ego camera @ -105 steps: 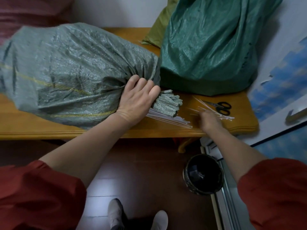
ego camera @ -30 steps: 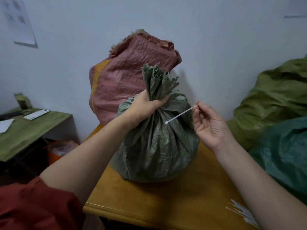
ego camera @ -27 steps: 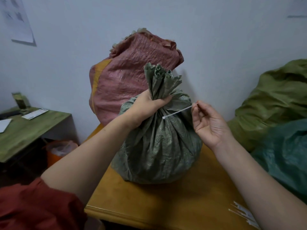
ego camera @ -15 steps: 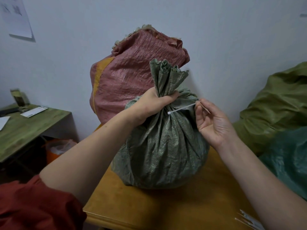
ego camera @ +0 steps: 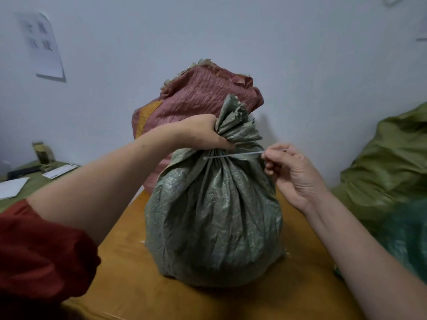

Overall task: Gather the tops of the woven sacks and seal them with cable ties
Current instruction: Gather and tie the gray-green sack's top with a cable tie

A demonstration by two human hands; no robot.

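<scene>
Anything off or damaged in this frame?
Only the red sack behind: its top edge looks frayed and lies folded over, not gathered. The grey sack stands upright and looks intact.

The pink sack (ego camera: pixel 196 98) blocks behind the grey sack (ego camera: pixel 212 215). A green sack (ego camera: pixel 381 169) blocks the right. The table (ego camera: pixel 138 285) in front has room.

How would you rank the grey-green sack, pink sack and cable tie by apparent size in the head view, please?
Largest: grey-green sack.
Then: pink sack, though farther back and partly hidden.
Smallest: cable tie.
</scene>
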